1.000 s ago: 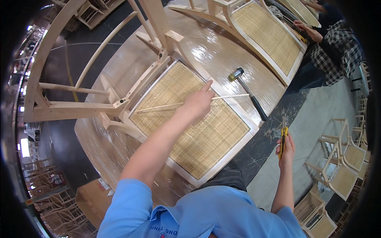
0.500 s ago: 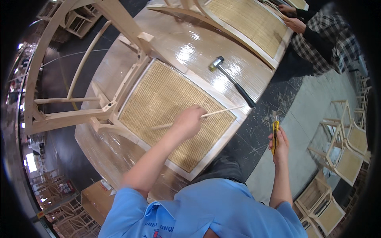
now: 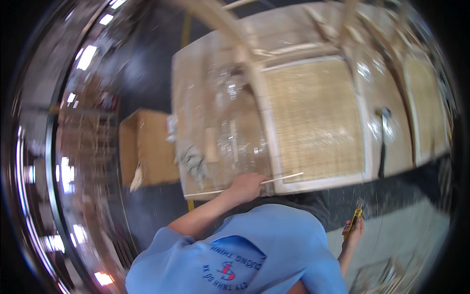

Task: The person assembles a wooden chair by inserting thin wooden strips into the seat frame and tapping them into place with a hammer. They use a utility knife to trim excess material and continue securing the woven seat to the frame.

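My left hand point(image 3: 247, 186) is closed round a thin pale stick point(image 3: 290, 177), which sticks out on both sides of the fist at the near edge of the table. Its right end lies over the near corner of a woven cane chair seat point(image 3: 313, 117) in a pale wooden frame. Off the table's near side, to the right, my right hand point(image 3: 357, 232) grips a yellow utility knife point(image 3: 354, 219), blade end pointing up. A mallet point(image 3: 383, 142) with a dark handle rests on the table just right of the seat.
Plastic wrap covers the table point(image 3: 220, 117). On its left part lie a grey crumpled cloth point(image 3: 193, 162) and a small wooden piece point(image 3: 211, 144). An open cardboard box point(image 3: 157, 147) stands left of the table. Another cane seat point(image 3: 423, 105) is at the far right. Much is blurred.
My view has swung left, bringing the box and cloth into sight. The left hand has carried the stick from over the cane seat to its near-left corner. The right hand still holds the knife.
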The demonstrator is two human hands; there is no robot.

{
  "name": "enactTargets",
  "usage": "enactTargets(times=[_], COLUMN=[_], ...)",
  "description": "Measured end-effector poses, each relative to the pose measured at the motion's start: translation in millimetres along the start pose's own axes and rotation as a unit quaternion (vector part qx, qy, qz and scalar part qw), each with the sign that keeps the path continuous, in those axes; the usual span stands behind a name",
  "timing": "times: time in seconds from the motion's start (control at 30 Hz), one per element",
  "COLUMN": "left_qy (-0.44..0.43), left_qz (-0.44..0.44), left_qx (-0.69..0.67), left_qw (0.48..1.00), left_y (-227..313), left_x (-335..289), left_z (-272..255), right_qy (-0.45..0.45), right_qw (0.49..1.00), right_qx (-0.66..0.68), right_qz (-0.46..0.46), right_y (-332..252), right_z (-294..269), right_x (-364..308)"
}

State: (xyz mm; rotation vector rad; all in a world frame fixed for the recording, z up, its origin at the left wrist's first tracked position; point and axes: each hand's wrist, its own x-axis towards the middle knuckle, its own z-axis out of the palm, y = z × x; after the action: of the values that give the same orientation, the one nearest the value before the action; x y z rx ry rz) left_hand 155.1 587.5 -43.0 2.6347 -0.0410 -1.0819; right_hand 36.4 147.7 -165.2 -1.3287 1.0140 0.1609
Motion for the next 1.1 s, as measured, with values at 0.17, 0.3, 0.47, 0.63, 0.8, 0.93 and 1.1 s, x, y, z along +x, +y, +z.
enactTargets(times=[0.17, 0.3, 0.47, 0.63, 0.8, 0.93, 1.1], left_qy=[0.151, 0.369, 0.406, 0.422, 0.333, 0.284, 0.317], left_qz=[-0.149, -0.309, -0.340, -0.229, -0.160, -0.184, -0.112], left_qx=[-0.154, -0.264, -0.292, -0.343, -0.438, -0.443, -0.536], left_qw=[0.965, 0.836, 0.796, 0.807, 0.820, 0.830, 0.774], left_y=[-66.1, -164.1, -251.3, -326.3, -353.5, -329.4, -331.3], left_x=[-45.1, -75.8, -86.0, -72.6, -38.9, -45.8, -35.9], left_z=[32.4, 60.4, 41.9, 45.9, 53.4, 43.0, 47.2], right_qy=[-0.293, -0.420, -0.604, -0.669, -0.545, -0.457, -0.382], right_qw=[0.949, 0.891, 0.761, 0.703, 0.664, 0.609, 0.559], right_qx=[-0.104, -0.171, -0.231, -0.223, -0.477, -0.551, -0.483], right_qz=[-0.052, 0.005, 0.047, 0.094, -0.186, -0.342, -0.555], right_y=[-85.2, -108.6, -68.8, 6.6, 44.7, 48.8, 53.5], right_z=[73.0, 171.9, 336.9, 508.8, 559.4, 531.2, 536.3], right_x=[14.6, -14.6, -93.2, -182.1, -186.2, -192.5, -204.4])
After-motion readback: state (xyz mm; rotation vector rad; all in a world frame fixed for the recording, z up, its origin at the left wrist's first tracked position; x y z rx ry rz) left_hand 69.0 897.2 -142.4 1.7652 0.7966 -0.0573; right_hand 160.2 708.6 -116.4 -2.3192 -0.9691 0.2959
